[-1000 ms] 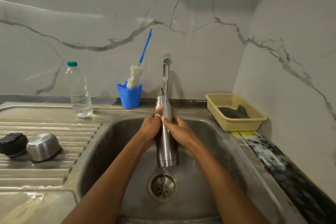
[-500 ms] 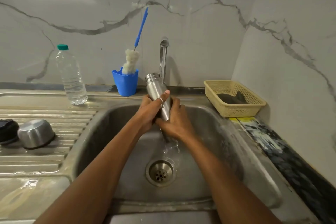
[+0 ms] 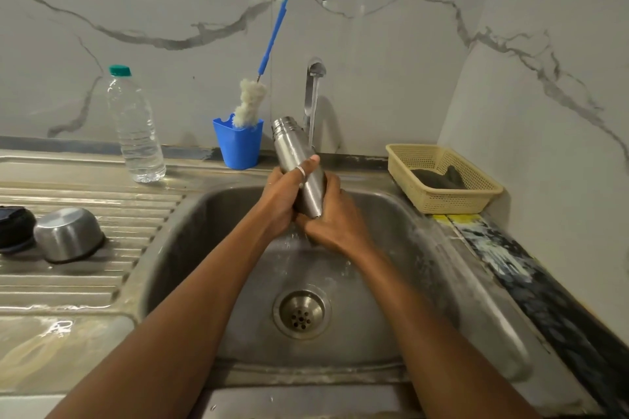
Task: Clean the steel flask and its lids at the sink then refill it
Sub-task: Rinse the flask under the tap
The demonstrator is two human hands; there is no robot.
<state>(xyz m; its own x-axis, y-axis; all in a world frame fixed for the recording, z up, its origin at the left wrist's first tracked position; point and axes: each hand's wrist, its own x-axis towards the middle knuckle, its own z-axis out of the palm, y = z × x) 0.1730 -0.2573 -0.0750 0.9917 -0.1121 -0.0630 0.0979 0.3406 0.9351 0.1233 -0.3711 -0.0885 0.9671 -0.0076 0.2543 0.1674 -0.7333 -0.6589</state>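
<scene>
The steel flask (image 3: 293, 151) is held over the sink (image 3: 211, 214), tilted with its open neck up and to the left. My left hand (image 3: 284, 194) grips its middle, thumb with a ring across the front. My right hand (image 3: 332, 219) wraps its lower end. Water runs from the tap (image 3: 315, 78) onto the flask's right side. On the draining board at the left lie the steel cup lid (image 3: 68, 234), upside down, and a black lid (image 3: 15, 226) at the frame's edge.
A clear water bottle (image 3: 135, 127) with a green cap stands at the back left. A blue cup (image 3: 238, 144) holds a bottle brush (image 3: 253, 97). A beige basket (image 3: 442, 177) with a dark scrubber sits at the right. The drain (image 3: 301, 313) lies below the hands.
The flask went from hanging upright under the tap to tilted with its neck to the left. Both hands shifted lower along its body and kept their hold.
</scene>
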